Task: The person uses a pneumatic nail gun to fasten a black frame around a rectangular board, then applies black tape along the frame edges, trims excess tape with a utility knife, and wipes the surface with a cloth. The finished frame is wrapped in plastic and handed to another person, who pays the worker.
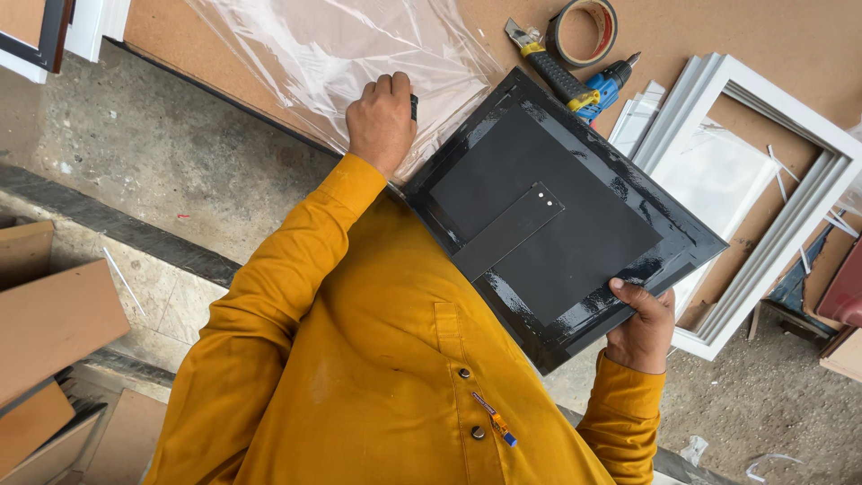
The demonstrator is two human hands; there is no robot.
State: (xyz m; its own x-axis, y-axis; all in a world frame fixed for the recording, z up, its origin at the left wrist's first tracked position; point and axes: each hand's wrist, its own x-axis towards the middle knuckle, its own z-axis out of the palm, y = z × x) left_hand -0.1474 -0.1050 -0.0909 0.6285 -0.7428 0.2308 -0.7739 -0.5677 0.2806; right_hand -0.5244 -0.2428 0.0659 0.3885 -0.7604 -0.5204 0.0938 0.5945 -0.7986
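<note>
1. Two hands work here. I see the frame (552, 220), black, back side up, at frame centre, its long axis running from upper left to lower right.
2. One hand (643, 325), at lower right, is clamped on the frame's lower corner.
3. Other hand (381, 121), upper centre, is fisted on a small dark tool (414, 106) over the plastic sheet (332, 54), just beside the frame's upper-left corner.
</note>
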